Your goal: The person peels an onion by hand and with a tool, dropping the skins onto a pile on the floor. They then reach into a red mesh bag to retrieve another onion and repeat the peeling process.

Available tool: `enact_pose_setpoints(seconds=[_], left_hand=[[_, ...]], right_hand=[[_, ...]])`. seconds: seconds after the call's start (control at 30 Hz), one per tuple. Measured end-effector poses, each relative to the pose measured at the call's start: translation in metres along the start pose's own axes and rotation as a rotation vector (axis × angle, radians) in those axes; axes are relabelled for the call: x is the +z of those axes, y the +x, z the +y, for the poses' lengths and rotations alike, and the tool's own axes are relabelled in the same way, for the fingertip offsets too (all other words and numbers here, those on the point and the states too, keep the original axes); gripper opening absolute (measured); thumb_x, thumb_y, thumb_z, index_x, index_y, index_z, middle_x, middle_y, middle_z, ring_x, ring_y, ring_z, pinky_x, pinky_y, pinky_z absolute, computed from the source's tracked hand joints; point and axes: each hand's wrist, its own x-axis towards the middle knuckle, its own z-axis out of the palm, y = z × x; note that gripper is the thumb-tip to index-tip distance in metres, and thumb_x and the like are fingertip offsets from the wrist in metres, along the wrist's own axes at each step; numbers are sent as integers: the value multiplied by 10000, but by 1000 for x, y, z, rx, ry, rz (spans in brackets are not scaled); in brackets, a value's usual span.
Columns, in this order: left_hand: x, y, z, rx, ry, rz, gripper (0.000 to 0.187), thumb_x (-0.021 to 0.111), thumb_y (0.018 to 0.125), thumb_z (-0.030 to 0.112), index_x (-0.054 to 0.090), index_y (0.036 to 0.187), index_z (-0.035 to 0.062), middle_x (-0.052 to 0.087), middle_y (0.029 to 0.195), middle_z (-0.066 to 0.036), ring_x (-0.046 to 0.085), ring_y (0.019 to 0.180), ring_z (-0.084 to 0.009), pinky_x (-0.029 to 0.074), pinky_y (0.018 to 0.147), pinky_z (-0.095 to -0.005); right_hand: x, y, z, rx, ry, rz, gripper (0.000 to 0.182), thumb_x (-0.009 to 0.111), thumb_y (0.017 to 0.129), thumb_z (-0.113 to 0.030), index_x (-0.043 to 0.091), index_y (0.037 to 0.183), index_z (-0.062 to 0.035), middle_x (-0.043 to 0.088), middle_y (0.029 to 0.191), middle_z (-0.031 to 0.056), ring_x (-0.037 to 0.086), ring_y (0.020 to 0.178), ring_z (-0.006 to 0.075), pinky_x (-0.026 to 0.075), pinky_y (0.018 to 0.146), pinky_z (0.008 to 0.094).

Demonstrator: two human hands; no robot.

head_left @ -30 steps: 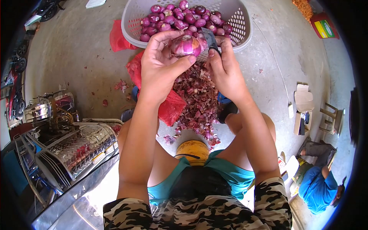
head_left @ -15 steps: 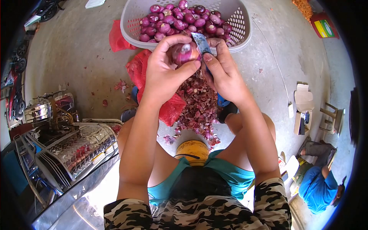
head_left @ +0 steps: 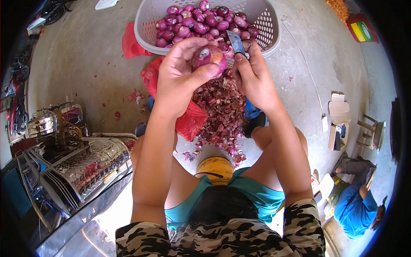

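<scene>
A red onion (head_left: 210, 60) with part of its outer skin peeled back sits in my left hand (head_left: 182, 70), fingers and thumb wrapped round it. My right hand (head_left: 254, 77) grips a knife (head_left: 236, 42) by its handle, the blade tilted up and to the left, apart from the onion. A strip of skin seems to lie by the right fingers. Behind both hands stands a grey plastic basket (head_left: 274, 32) holding many purple onions (head_left: 199, 27). Below the hands, a heap of onion skins (head_left: 218, 115) covers the floor between my feet.
A red mesh sack (head_left: 191, 122) lies left of the skins, with another red mesh piece (head_left: 132, 42) beside the basket. A yellow bucket (head_left: 215, 167) is between my legs. A chrome-covered vehicle (head_left: 94, 162) stands at left. At right are an open cardboard box (head_left: 339, 109) and a person in blue (head_left: 354, 212).
My right hand has moved right with the knife, so the blade is now away from the onion. My left hand has turned the onion slightly, showing a paler peeled patch.
</scene>
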Motion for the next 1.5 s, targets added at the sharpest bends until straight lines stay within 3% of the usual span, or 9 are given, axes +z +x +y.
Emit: enact_pose_setpoints(seconds=[0.1, 0.2, 0.3, 0.47, 0.57, 0.77, 1.1, 1.5], left_hand=[[2, -1, 8, -95, -98, 27, 400, 604, 844, 54, 442, 1208, 28, 523, 1214, -141, 543, 1088, -218, 504, 898, -337], [-2, 1, 8, -139, -209, 31, 347, 538, 897, 110, 435, 1220, 33, 511, 1229, -142, 549, 1085, -235, 514, 888, -329], [-6, 2, 12, -176, -266, 52, 302, 492, 923, 129, 452, 1206, 30, 510, 1230, -138, 551, 1078, -242, 509, 892, -337], [-5, 5, 11, -174, -260, 183, 262, 468, 919, 77, 484, 1176, 28, 526, 1192, -118, 550, 1065, -220, 471, 925, -365], [-1, 2, 6, -134, -48, 228, 265, 472, 906, 45, 493, 1171, 37, 535, 1143, -86, 554, 1036, -190, 462, 915, -352], [0, 2, -3, -78, 61, 255, 282, 597, 845, 4, 516, 1114, 22, 590, 972, -48, 572, 901, -112, 490, 796, -277], [7, 0, -8, -38, 29, 233, 329, 626, 824, -24, 487, 1120, 6, 570, 1038, -83, 581, 913, -138, 497, 815, -284], [7, 1, -9, 18, 26, 247, 357, 660, 787, -44, 497, 1101, -2, 601, 990, -91, 589, 890, -127, 507, 792, -259]], right_hand=[[2, 3, 11, -94, -92, 51, 241, 444, 933, -164, 391, 1103, -2, 585, 755, 193, 595, 689, 309, 463, 659, 391], [2, 5, 15, -31, -218, 72, 278, 449, 921, -193, 389, 1102, 10, 596, 835, 281, 598, 802, 441, 455, 708, 453], [0, 7, 15, -18, -387, 82, 312, 453, 907, -224, 388, 1100, 12, 583, 879, 324, 556, 872, 485, 438, 736, 494], [3, 3, 14, -23, -363, -9, 339, 453, 901, -223, 382, 1147, -2, 585, 855, 328, 567, 869, 471, 435, 741, 504], [7, -2, 6, -19, -332, -5, 372, 463, 902, -218, 360, 1194, -12, 595, 846, 313, 574, 860, 466, 441, 733, 499], [13, -8, 4, -133, -287, 9, 412, 492, 899, -206, 332, 1217, 1, 600, 783, 285, 594, 784, 448, 458, 669, 482], [27, -8, 12, -315, -430, 135, 375, 485, 893, -178, 343, 1196, -9, 581, 639, 236, 580, 625, 434, 435, 563, 528], [28, -9, 4, -231, -414, 176, 345, 479, 897, -199, 358, 1161, -14, 572, 610, 240, 566, 594, 451, 431, 546, 538]])
